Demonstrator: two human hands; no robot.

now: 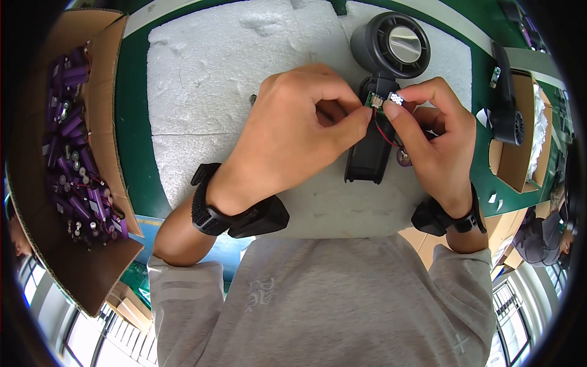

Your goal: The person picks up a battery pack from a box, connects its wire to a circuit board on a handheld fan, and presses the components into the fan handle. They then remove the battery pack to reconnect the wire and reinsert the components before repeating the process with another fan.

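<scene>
While, in the head view, your left hand [299, 116] pinches the small green circuit board [372, 100] and your right hand [444, 131] grasps a white-patterned piece [396, 98], it seems best to hold the board steady and the red wire [383, 133] slack. The board lies at your left fingertips [365, 115], over the black handle [366, 160]; contact there cannot be told.

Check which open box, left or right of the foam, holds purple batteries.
The left box: purple batteries lie piled inside. The right box shows white wrapping instead.
</scene>
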